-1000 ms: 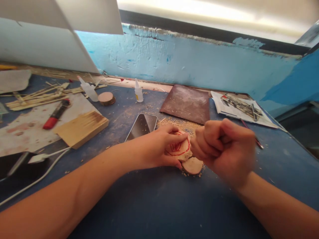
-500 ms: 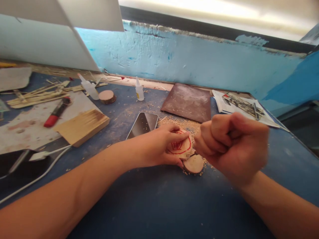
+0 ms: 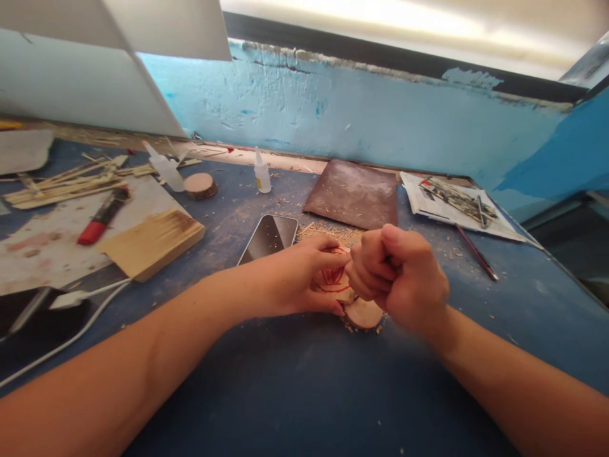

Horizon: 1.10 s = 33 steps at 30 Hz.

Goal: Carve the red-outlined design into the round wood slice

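My left hand (image 3: 302,274) grips a round wooden slice (image 3: 339,291) marked with red lines, thumb on its near top and fingers around its edge. Just above and right of that slice, my right hand (image 3: 402,273) is closed in a fist. Whatever the fist may hold is hidden by its fingers. A second, plain wood slice (image 3: 364,314) lies on the table under the right hand, partly beneath the marked one. Pale wood shavings (image 3: 316,233) surround both pieces.
A phone (image 3: 271,236) lies left of the shavings. Behind are a brown board (image 3: 352,193) and a small glue bottle (image 3: 261,172). A wooden block (image 3: 155,242), red-black tool (image 3: 102,216) and cable sit left. To the right are a pencil (image 3: 477,254) and a tray of tools (image 3: 461,203).
My right fist has moved left and closer to the marked slice, uncovering the pencil on the right. My left hand still holds the slice. The view has shifted slightly.
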Tool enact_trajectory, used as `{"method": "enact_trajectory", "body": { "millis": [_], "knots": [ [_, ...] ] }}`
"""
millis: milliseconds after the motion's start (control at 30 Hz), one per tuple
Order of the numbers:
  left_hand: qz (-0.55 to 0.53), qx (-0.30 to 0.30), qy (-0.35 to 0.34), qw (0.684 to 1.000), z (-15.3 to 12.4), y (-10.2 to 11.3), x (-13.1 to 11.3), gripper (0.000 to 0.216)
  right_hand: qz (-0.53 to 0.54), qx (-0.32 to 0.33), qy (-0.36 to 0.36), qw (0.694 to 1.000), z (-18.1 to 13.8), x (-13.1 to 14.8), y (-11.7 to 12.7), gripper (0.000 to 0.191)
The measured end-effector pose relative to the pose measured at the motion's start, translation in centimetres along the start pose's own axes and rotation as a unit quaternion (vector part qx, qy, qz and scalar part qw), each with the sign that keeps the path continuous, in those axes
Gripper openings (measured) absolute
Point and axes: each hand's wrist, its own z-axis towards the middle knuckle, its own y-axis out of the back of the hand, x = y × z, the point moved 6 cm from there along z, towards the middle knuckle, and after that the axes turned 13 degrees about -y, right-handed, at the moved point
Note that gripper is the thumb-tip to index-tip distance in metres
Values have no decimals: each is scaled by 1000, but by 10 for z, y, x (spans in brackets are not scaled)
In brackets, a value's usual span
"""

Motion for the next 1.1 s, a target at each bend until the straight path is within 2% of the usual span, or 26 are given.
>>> {"method": "enact_trajectory", "body": {
  "millis": [100, 267, 433, 600, 733, 867, 967, 1100],
  "knots": [
    [4, 1, 6, 1000, 0, 0, 1, 50, 2, 45, -4, 999, 1, 3, 1, 65],
    [0, -1, -7, 1000, 0, 1, -1, 40, 10, 82, -17, 996, 1, 7, 6, 60],
    [3, 4, -1, 1000, -1, 0, -2, 45, 15, 71, -21, 997, 4, 7, 5, 58],
    [7, 2, -16, 1000, 0, 0, -4, 23, 21, 79, -21, 996, 6, 5, -1, 59],
    [12, 10, -10, 1000, 1, 0, -3, 33, 5, 83, -5, 997, 5, 10, -2, 60],
    [15, 10, -7, 1000, 0, 0, -3, 31, 0, 83, -20, 996, 6, 8, 2, 58],
    [15, 12, -1, 1000, 0, 0, -3, 41, -17, 75, -22, 997, 8, 10, 5, 59],
    [16, 16, -4, 1000, 0, 0, -4, 33, -21, 104, -1, 994, 8, 17, 3, 61]
  ]
}}
